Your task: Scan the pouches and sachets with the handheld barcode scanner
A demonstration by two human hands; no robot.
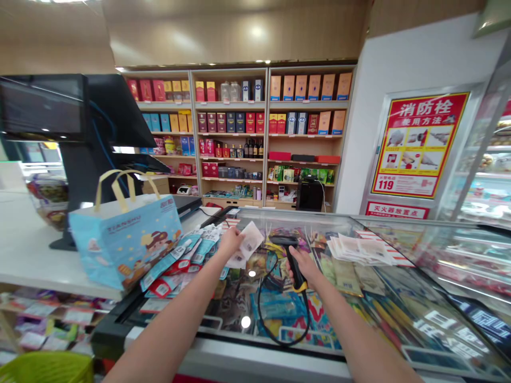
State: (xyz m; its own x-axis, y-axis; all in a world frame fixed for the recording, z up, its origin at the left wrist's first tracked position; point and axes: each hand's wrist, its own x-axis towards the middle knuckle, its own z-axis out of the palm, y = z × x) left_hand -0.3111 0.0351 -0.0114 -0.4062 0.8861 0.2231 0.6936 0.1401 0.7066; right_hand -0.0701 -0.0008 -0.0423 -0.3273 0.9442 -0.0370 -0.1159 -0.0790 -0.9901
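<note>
Glass freezer (247, 364), packets inside | left hand (229, 243) grip closed on white packet (250, 238) | right hand (303, 267) clasps scanner (284, 243)

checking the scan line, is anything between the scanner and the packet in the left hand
Nothing visible does. The left hand holds the white packet just left of the scanner head, with an open gap between them. The black cable loops down below the right hand, clear of that gap.
</note>
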